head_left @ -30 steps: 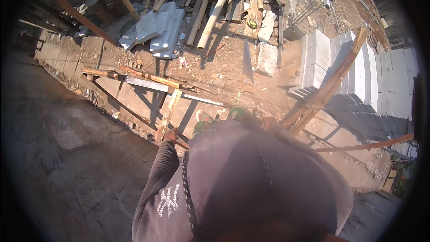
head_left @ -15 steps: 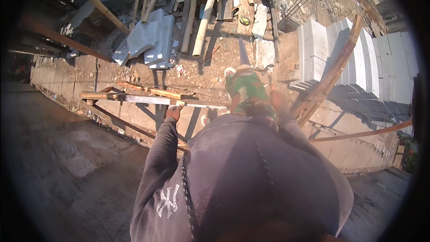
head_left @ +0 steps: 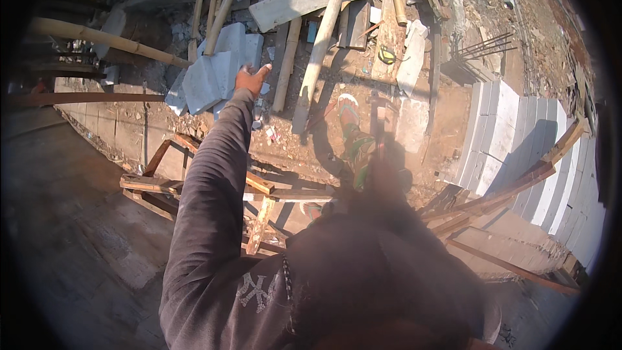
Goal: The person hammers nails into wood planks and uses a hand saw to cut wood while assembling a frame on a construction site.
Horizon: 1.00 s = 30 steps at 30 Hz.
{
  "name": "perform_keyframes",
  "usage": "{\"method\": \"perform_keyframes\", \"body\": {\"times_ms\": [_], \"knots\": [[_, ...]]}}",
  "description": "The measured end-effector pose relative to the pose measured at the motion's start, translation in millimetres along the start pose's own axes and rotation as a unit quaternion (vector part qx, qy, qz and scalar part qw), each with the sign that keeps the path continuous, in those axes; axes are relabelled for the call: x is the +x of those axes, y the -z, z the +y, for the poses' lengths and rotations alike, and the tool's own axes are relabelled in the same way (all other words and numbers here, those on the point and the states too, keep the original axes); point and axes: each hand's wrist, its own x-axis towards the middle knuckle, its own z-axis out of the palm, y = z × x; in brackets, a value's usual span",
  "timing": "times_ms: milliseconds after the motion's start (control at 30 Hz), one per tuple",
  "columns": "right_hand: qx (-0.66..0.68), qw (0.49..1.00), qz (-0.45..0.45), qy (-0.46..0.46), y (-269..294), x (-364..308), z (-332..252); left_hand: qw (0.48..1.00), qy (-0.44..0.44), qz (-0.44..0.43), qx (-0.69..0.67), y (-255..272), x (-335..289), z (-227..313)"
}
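My left hand (head_left: 251, 81) is stretched far forward, its fingers apart and nothing visible in them. It is over the ground just right of some broken white blocks (head_left: 210, 81). In glare and blur near my legs, my right hand (head_left: 383, 172) is closed round the handle of what looks like a hammer (head_left: 380, 113), head pointing away from me. A wooden frame (head_left: 259, 220) of rough battens stands below my left forearm. Farther off, a small yellow-and-black tape measure (head_left: 387, 56) lies on a plank (head_left: 389, 26).
Bamboo poles (head_left: 321, 45) and boards lie in a pile ahead. Light-grey blocks (head_left: 512, 136) are stacked at the right, with a slanting timber (head_left: 518, 185) before them. Bare rebar (head_left: 486, 46) sticks out at the upper right. A bamboo pole (head_left: 116, 40) crosses the left.
My left hand has let go of the wooden frame and reached forward to beside the broken blocks. The hammer in my right hand has shifted slightly, and the view has turned.
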Motion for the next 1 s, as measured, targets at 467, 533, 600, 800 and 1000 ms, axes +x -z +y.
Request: {"method": "perform_keyframes", "body": {"times_ms": [467,533,600,800,1000], "knots": [[0.127,0.978,-0.015,-0.167,27,149,-72,0.979,0.015,0.056,-0.196,-76,277,47],[0.117,0.982,-0.021,-0.149,27,143,-75,0.962,-0.108,0.066,-0.243,-59,258,91],[0.092,0.986,-0.014,-0.136,23,127,-72,0.933,-0.223,0.07,-0.275,-35,240,153],[0.013,0.999,-0.017,-0.036,5,48,-15,0.941,-0.326,0.089,-0.025,90,106,266],[0.102,0.991,-0.004,-0.085,-19,-38,7,0.882,-0.436,0.173,-0.036,158,-142,192]]}}
